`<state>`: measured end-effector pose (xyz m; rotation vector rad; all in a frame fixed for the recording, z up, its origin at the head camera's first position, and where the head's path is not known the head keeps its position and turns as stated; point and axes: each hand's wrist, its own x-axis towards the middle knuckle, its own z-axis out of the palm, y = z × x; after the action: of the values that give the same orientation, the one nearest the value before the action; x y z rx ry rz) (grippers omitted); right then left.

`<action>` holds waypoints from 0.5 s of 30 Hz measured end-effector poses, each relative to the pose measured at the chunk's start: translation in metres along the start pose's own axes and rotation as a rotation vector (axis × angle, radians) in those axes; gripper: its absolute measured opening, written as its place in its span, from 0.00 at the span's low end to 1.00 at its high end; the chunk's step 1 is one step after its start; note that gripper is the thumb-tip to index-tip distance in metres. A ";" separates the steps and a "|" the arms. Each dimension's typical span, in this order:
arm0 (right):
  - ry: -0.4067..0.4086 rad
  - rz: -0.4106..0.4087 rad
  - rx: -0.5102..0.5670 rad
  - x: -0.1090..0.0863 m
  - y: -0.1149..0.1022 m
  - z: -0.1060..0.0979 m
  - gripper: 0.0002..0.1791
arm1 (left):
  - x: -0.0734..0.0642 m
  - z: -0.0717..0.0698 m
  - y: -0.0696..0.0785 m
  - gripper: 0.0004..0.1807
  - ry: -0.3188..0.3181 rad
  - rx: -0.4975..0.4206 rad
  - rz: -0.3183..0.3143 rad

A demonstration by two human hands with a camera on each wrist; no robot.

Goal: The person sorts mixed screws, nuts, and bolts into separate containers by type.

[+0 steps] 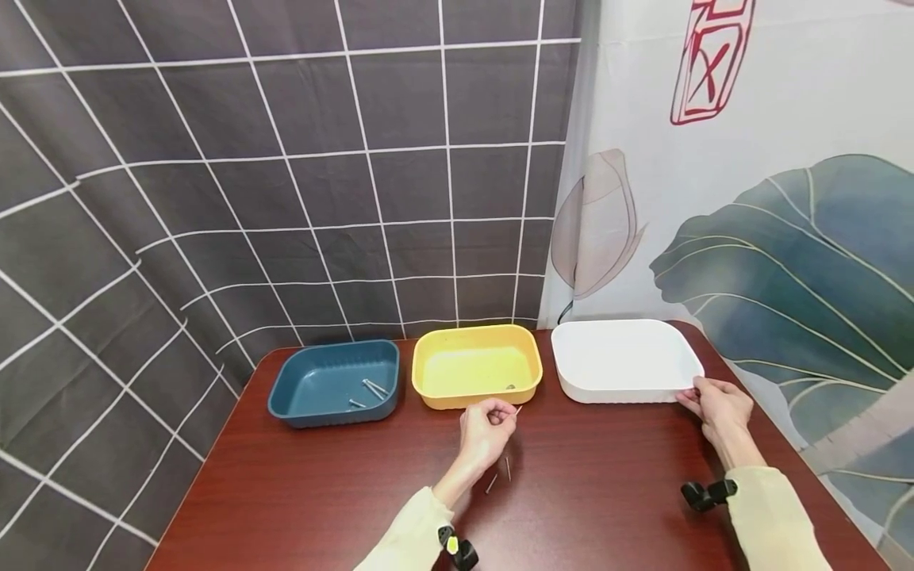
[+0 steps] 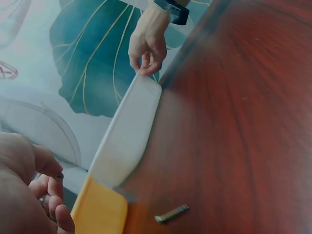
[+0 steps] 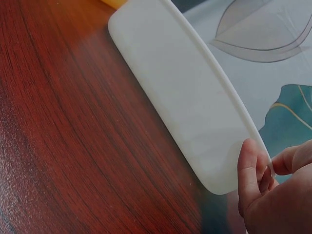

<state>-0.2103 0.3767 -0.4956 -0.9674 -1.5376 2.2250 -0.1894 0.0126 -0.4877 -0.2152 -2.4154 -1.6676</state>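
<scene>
My left hand [image 1: 485,432] is just in front of the yellow tray [image 1: 428,394], pinching a small screw [image 1: 518,410] between thumb and fingers. In the left wrist view only a dark end of that screw [image 2: 59,176] shows at the fingertips. On the table beside that hand lie two more screws [image 1: 491,484], and one threaded screw [image 2: 171,213] is clear in the left wrist view. My right hand [image 1: 723,408] grips the near right corner of the white tray [image 1: 614,395], with fingers on its outer wall and thumb at the rim [image 3: 263,156].
At the left stands a blue tray [image 1: 286,411] with several screws [image 1: 374,388] in it. A small metal piece [image 1: 510,387] lies in the yellow tray. All three trays stand in a row along the back of the brown table [image 1: 300,492], before hanging cloths.
</scene>
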 end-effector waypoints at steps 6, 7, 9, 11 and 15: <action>-0.008 -0.016 0.009 0.002 0.000 -0.001 0.05 | 0.022 0.019 0.015 0.04 -0.022 -0.069 0.046; -0.013 -0.015 0.008 0.002 0.001 -0.001 0.05 | 0.025 0.022 0.017 0.04 -0.026 -0.071 0.041; -0.021 -0.009 0.007 0.001 0.001 -0.002 0.06 | 0.031 0.029 0.021 0.04 -0.026 -0.062 0.050; -0.031 -0.008 0.000 0.000 0.001 -0.003 0.06 | 0.037 0.035 0.024 0.04 -0.026 -0.054 0.051; -0.034 -0.034 -0.016 0.000 0.002 -0.003 0.05 | 0.048 0.048 0.030 0.03 -0.038 -0.054 0.045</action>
<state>-0.2081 0.3779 -0.4977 -0.9055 -1.5770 2.2200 -0.2323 0.0690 -0.4651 -0.3108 -2.3758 -1.7260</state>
